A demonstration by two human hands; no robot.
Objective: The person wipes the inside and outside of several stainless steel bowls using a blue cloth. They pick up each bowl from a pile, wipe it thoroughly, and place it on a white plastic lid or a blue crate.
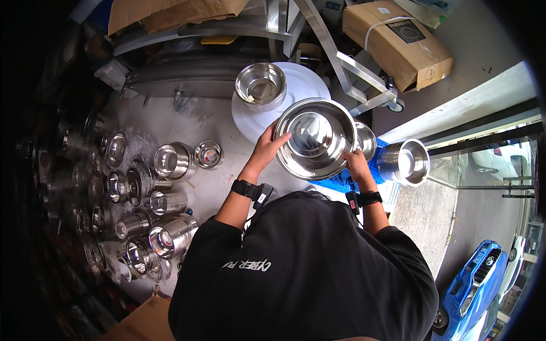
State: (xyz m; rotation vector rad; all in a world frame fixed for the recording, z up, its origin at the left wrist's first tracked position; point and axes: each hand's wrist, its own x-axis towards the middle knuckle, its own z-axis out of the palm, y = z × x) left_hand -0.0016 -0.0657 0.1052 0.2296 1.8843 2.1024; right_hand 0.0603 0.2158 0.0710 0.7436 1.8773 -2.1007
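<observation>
A large, shiny stainless steel basin (316, 138) is held up in front of me by both hands. My left hand (265, 147) grips its left rim, thumb over the edge. At the lower right rim, my right hand (357, 165) is closed on the same basin. Behind it, a smaller stack of steel bowls (260, 85) sits on a round white surface (305, 79). To the right, a stack of steel basins (404, 163) stands at a blue plastic crate (341, 181). Another steel bowl (366, 140) is partly hidden behind the held basin.
Several stacks of steel bowls (172, 234) cover the floor at the left. A metal frame on casters (349, 72) and a strapped cardboard box (399, 42) stand at the upper right. Another cardboard box (143, 319) lies lower left. A glass door and parked cars are at the right.
</observation>
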